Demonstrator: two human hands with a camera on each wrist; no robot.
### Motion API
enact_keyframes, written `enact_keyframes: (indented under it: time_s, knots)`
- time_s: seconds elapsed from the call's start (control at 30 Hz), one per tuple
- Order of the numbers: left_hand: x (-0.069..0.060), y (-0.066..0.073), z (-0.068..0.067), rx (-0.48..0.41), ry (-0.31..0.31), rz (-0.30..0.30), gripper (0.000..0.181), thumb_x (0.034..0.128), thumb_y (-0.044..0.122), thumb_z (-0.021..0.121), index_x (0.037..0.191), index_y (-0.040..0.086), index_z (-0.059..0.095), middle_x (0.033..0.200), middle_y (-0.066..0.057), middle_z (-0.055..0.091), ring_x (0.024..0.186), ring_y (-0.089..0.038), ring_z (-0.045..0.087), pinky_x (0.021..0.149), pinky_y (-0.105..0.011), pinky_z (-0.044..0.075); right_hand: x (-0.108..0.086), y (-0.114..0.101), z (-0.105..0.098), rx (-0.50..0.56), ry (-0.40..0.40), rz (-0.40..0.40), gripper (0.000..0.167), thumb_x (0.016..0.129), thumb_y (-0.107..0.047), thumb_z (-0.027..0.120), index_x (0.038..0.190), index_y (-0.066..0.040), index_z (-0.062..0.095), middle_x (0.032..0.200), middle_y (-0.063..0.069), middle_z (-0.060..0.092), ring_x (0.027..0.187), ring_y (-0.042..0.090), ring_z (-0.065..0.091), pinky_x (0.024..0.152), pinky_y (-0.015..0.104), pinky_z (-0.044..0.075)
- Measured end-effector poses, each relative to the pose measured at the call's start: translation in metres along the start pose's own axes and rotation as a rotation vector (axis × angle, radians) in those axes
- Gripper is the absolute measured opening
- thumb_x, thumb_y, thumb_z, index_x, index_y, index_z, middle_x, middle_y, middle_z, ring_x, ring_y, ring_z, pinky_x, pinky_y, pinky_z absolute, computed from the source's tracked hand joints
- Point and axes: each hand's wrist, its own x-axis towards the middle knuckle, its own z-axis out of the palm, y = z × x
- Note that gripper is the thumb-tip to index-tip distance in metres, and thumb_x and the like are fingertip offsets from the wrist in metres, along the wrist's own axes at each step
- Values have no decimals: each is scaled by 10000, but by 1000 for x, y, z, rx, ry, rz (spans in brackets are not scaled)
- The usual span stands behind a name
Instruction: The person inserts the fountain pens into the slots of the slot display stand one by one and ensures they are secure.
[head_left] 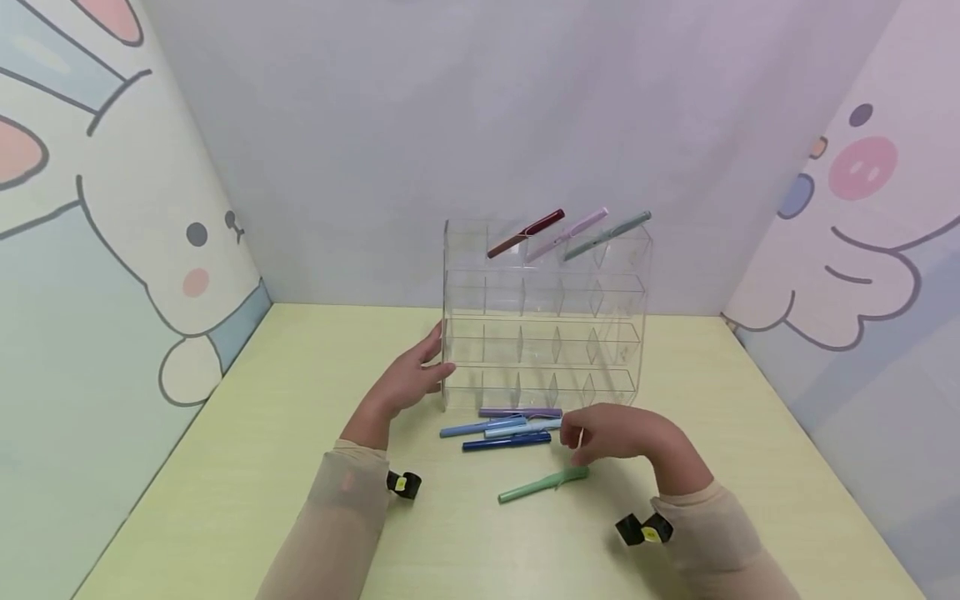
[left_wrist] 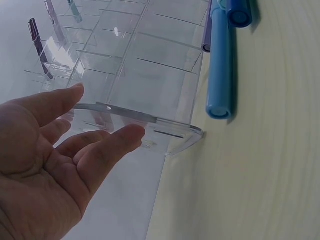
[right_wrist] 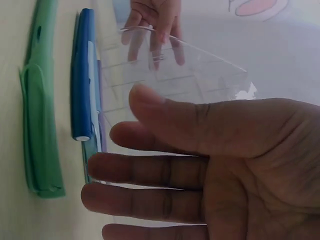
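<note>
Hands (head_left: 407, 382) (head_left: 617, 432): left by rack (head_left: 540, 340), contact unclear; right partly hiding light-blue pen (head_left: 522, 429).

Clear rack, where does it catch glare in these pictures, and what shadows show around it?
Left wrist view: white glare on the rack beside the dark pen, and a shadow along the mid-blue pen; right wrist view: a bright glint at the rack's edge, the right hand dim; head view: a soft shadow on the table beside the right sleeve.

A narrow strip of counter (head_left: 517, 467) lies free between the green pen (head_left: 536, 487) and the dark blue pen (head_left: 506, 442). Farther back, the clear rack (head_left: 546, 320) stands in the way.
</note>
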Motion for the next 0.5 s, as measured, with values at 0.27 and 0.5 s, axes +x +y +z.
enact_keyframes:
  time_s: [0.27,0.5]
  knots:
    - [-1,2,0,-7,-1,-14,752,971,392,607,1490,575,94,1627,24,226,1347,-278,487,968,-433,532,14,-8,20,-130,-11,65,249,760,-184,832,895,-212,625,835,-69,583,752,117,507,687,306,441]
    - [-1,1,0,-3,-1,-15,754,971,395,604,1499,559,91,1624,24,227,1342,-279,492,974,-437,528,17,-13,29,-234,-27,95,279,753,-209,852,827,-237,584,755,-91,521,690,96,458,626,277,403]
